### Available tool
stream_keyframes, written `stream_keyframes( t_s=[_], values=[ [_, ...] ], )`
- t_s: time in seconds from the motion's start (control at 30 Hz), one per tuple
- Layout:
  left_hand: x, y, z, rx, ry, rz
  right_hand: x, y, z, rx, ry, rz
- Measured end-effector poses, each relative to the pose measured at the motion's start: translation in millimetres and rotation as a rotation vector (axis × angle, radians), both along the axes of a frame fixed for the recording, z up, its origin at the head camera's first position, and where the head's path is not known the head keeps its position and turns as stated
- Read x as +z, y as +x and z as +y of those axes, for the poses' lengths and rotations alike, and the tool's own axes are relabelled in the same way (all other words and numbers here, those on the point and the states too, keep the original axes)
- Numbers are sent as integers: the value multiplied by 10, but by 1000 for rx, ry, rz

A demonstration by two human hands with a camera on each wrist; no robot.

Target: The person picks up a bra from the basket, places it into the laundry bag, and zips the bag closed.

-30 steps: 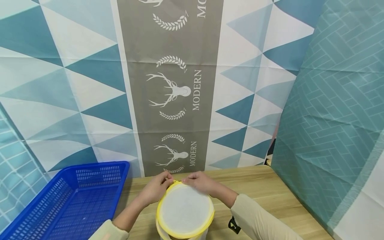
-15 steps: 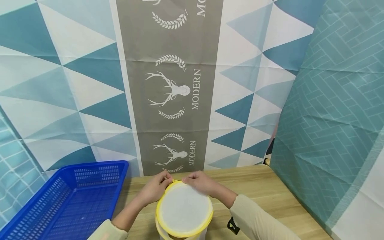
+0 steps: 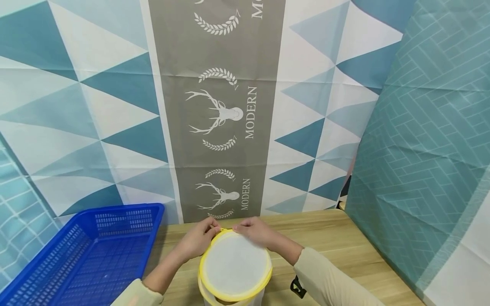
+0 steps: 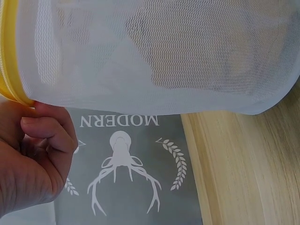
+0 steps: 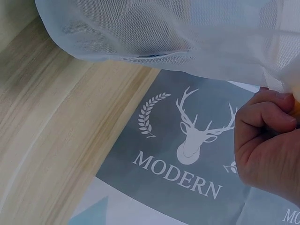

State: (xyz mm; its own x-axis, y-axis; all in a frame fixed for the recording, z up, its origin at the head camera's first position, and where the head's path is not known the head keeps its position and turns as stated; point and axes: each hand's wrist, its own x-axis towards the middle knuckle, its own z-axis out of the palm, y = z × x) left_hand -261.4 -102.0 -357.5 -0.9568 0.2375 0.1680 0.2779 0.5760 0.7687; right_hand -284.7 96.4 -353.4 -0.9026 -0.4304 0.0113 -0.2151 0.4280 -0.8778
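A round white mesh laundry bag (image 3: 235,265) with a yellow zip rim stands on the table, its lid over the top and a narrow gap showing at the near side. At the far edge my left hand (image 3: 200,239) pinches the yellow rim beside what looks like the zip pull. Just to the right, my right hand (image 3: 257,231) pinches the same rim between thumb and curled fingers. In the left wrist view the mesh side wall (image 4: 154,51) hangs above the fingers. The right wrist view shows the other side of the mesh (image 5: 140,28). The zip pull itself is mostly hidden by fingers.
A blue plastic basket (image 3: 158,225) sits at the left of the wooden table (image 3: 325,238). Near my right sleeve lies a small black buckle-like piece (image 3: 297,287). A patterned cloth (image 3: 222,127) hangs behind the table, with a green cloth (image 3: 428,148) at the right.
Almost nothing differs. Both hands keep their hold on the rim, and the view has shifted very slightly.
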Motion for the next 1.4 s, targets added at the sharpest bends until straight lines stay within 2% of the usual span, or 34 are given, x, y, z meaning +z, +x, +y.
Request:
stream_keyframes(
  t_s=[0.57, 0.9, 1.17, 1.3, 1.4],
  values=[
    [-37, 17, 5, 6, 10, -6, -52, -3, 32, 7, -11, 5],
    [-49, 24, -39, 35, 13, -29, -48, 7, 3, -5, -10, -9],
    [-42, 4, 34, 37, 5, -5, -31, -17, 10, -40, -23, 50],
    [-50, -21, 59, 11, 8, -5, -23, -20, 15, -38, -34, 16],
    [-55, -37, 63, -2, 10, -7, -21, -26, 11, -8, -53, -35]
  ],
)
